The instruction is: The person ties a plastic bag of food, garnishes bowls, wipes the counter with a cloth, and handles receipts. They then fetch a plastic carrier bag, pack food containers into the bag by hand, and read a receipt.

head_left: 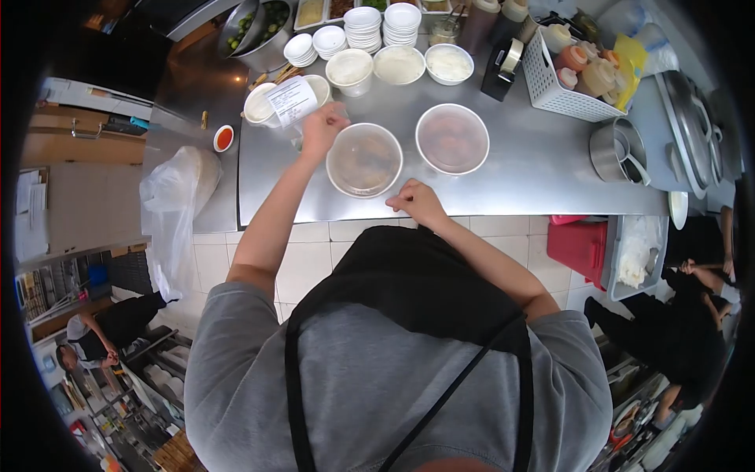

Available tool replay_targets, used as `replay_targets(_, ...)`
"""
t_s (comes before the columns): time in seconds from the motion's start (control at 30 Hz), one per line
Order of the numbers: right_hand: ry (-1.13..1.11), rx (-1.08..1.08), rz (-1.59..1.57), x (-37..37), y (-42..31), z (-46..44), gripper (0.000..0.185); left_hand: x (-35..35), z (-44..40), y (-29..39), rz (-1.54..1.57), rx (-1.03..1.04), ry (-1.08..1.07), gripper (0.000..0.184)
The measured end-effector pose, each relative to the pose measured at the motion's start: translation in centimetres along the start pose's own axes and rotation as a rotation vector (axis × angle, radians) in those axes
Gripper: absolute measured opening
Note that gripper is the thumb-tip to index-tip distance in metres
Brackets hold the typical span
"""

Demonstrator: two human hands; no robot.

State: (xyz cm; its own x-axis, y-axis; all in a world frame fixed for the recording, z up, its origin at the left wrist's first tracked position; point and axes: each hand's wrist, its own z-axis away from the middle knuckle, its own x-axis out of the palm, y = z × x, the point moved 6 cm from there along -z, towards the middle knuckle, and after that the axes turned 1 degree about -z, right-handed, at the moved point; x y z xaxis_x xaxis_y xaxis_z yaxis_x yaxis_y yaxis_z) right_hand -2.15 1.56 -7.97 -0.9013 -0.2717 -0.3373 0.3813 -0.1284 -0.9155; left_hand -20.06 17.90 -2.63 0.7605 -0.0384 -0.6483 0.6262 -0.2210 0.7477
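My left hand (321, 130) is over the steel counter, fingers pinched together between a printed paper slip (292, 101) and a round bowl with a clear lid (364, 160). What the pinch holds, if anything, I cannot make out. The slip lies across lidded white tubs (260, 105). My right hand (419, 202) is at the counter's front edge, just below the same bowl, with its fingers curled closed; their contents are hidden. To the right of that bowl stands a second lidded bowl (452, 139) with reddish contents, touched by neither hand.
White tubs (399, 64) and stacked white lids (362, 31) line the back. A tape dispenser (502, 69), a basket of squeeze bottles (561, 93) and a steel pot (618, 149) stand right. At left are a plastic bag (179, 189) and a sauce cup (224, 138). Other people stand behind.
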Motion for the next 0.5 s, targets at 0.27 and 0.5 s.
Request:
replay_targets(0.27, 0.092, -0.05, 0.618, -0.2, 1.7, -4.6, 0.028, 4.4, 3.0, -6.2, 0.426, -0.64, -0.643, 0.03)
replay_targets(0.5, 0.204, -0.218, 0.528, -0.7, -1.2, -3.0, 0.024, 4.2, 3.7, -6.3, 0.47, -0.408, -0.459, 0.025)
